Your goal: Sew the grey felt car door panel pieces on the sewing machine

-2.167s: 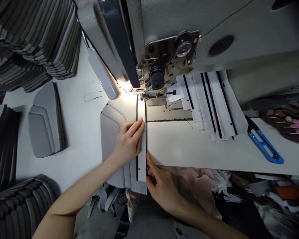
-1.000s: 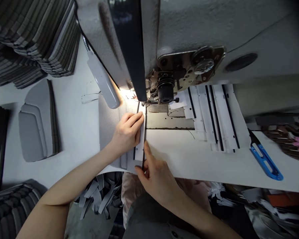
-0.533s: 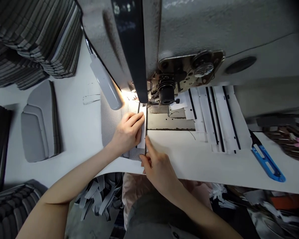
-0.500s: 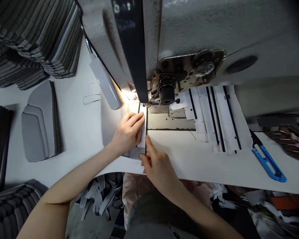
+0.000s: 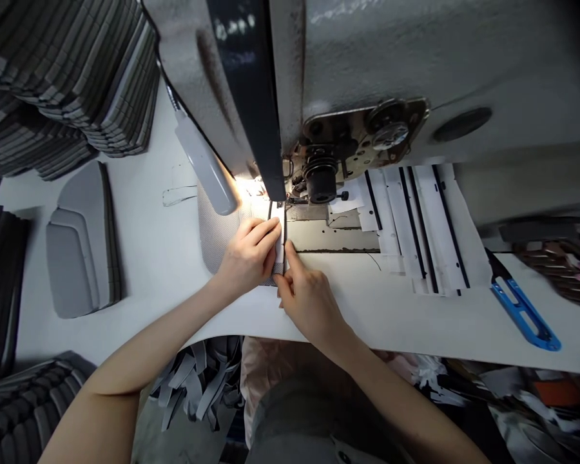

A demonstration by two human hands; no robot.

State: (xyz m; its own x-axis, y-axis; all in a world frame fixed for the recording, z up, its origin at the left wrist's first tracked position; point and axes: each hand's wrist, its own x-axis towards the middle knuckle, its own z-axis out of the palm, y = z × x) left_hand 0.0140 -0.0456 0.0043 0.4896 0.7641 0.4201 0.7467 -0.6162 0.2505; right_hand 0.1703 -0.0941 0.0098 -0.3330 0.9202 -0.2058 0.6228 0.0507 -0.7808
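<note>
A grey mesh fabric piece point(image 5: 217, 225) lies under the sewing machine's needle area point(image 5: 279, 201), with a narrow white strip point(image 5: 281, 241) along its right edge. My left hand point(image 5: 249, 250) presses on the fabric and strip just in front of the presser foot, its fingers bunched together. At the near right corner, my right hand point(image 5: 309, 296) pinches the fabric's edge between thumb and fingers. Its index finger stretches along the strip's right side. The fingertips under both hands are partly hidden.
A lamp point(image 5: 205, 164) lights the needle area. To the right lie white strips with black lines point(image 5: 418, 232) and blue thread snips point(image 5: 524, 309). Shaped grey pieces point(image 5: 80, 245) and tall fabric stacks point(image 5: 77, 71) stand left. Grey scraps point(image 5: 198, 380) hang below the table edge.
The fabric and white strip have slid forward under the machine, so less fabric shows on the near side. My right hand has moved forward with them, while my left hand stays nearly in place.
</note>
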